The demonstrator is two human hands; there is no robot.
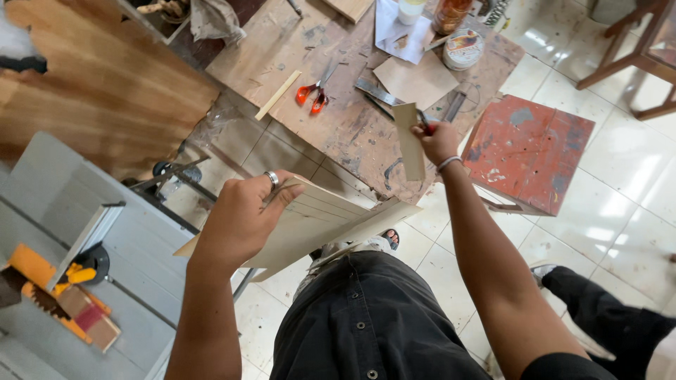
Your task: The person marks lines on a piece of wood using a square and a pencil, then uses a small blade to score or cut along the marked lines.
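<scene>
Pale tan card (331, 222) is showing thin dark ruled lines at centre frame, and a matching tan strip (410, 144) is hanging just above it. A silver ring (272, 179) is glinting on the left hand (243, 218); a pale band is circling the right wrist. Orange-handled scissors (312, 93) are glowing on the brown, paint-stained bench (352, 127) at upper centre. At right a red stool (528, 151) is showing grey scuffs. White glossy tiles (620, 211) are shining at right. Warm streaky wood grain is filling a board (98, 84) at upper left, a grey table (56, 204) with an orange guard (35, 271) is sitting at lower left, and black trousers (373, 324) are filling the bottom.
</scene>
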